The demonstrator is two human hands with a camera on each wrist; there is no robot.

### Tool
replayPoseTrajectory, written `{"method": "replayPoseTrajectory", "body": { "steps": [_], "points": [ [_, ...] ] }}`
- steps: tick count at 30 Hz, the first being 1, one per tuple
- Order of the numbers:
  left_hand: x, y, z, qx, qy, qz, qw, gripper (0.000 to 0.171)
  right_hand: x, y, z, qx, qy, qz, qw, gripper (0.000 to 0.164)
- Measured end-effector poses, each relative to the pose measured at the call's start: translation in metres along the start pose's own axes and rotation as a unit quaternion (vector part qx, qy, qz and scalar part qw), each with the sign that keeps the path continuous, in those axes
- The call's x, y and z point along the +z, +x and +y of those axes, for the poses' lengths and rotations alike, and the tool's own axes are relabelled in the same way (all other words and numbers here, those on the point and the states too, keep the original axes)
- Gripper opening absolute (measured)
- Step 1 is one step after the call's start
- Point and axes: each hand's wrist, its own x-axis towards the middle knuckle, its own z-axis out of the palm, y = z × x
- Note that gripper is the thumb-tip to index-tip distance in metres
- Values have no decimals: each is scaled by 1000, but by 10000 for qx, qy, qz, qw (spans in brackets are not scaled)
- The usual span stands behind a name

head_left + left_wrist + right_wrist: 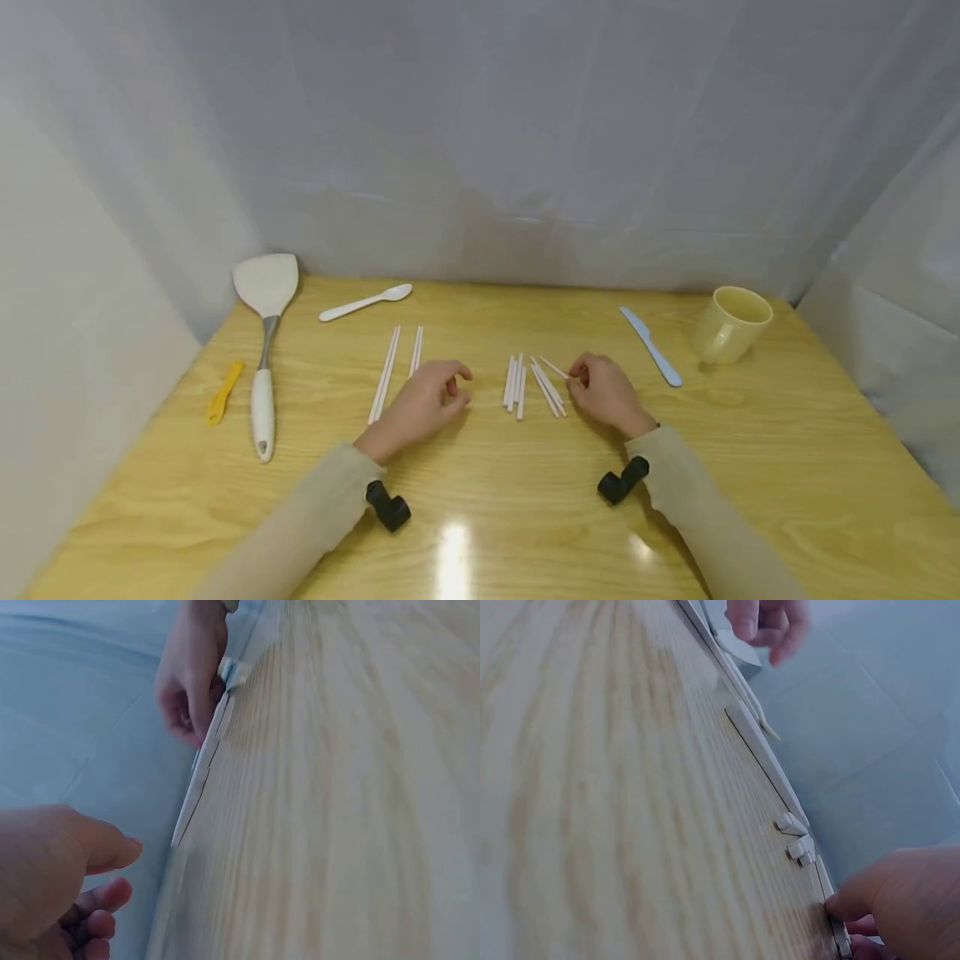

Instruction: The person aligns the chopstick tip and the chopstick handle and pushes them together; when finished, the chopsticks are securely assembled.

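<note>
My right hand [607,393] pinches the near end of a short, thin white stick [553,367] with thumb and fingers; in the right wrist view the thumb [851,895] lies against it, low over the table. Just to the left, several more white sticks [549,390] lie slightly fanned, and beside them is another bunch of white sticks [515,385]. My left hand [423,402] holds nothing, fingers loosely bent, and overlaps the lower part of a pair of white chopsticks [416,348]. Left of it lies another pair of chopsticks [385,373].
At the left lie a white-headed spatula [264,400] and a small yellow utensil [224,393]. A white spoon [365,302] is near the back edge. On the right are a light-blue knife [651,346] and a yellow mug [723,333]. A pale curtain [480,167] hangs behind the wooden table [525,500].
</note>
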Motion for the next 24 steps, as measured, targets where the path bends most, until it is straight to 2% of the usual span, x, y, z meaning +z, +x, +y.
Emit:
{"method": "replayPoseTrajectory", "body": {
  "steps": [6, 12, 15, 24],
  "points": [
    [20, 12, 13, 235, -186, -591, 9978, 35, -1, 0, 3, -81, 87, -37, 9999, 10],
    [33, 12, 12, 150, -282, -946, 9950, 36, -1, 0, 4, -15, 40, -38, 10000, 10],
    [35, 10, 11, 86, -311, -928, 9952, 34, -1, 0, 4, 17, 11, -39, 10000, 10],
    [39, 5, 8, 279, -488, -340, 9978, 16, -1, 1, 4, 80, -3, -9, 10000, 10]
  ]
}}
